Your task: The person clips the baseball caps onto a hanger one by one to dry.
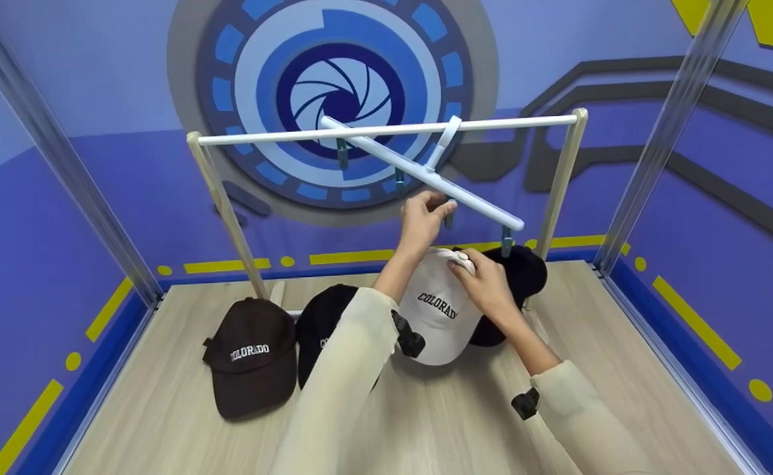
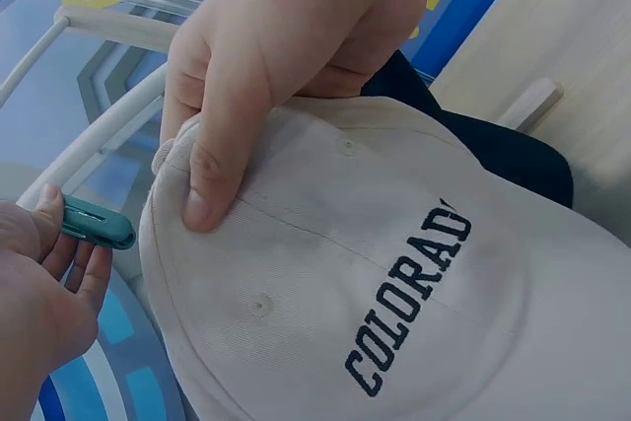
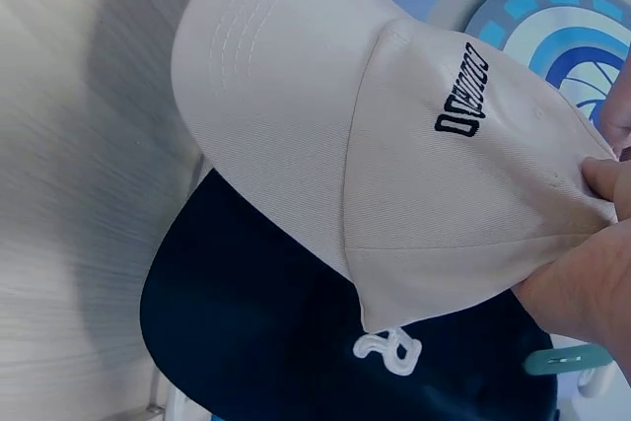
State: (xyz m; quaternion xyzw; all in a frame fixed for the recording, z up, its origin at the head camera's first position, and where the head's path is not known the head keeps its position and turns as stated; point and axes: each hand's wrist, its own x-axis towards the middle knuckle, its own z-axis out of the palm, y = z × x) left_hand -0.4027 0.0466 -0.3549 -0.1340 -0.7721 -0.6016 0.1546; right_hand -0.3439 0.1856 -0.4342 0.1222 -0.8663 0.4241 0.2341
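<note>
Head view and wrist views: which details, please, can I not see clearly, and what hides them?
- Head: most lettering on the black cap beside the brown cap; the left sleeve covers it.
- Left wrist: the last letter on the white cap; fabric curves away.
- Right wrist: much of the right hand; the right edge cuts it.

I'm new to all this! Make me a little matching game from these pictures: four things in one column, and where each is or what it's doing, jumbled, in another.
Column one
1. White cap
2. Brown cap
3. Hanger
4. Left hand

Column two
A. Hooked over the rack's bar
B. Held by the right hand
C. Pinching a green clip
D. On the tabletop, leftmost of the caps in the head view

Pairs: 1-B, 2-D, 3-A, 4-C
</note>
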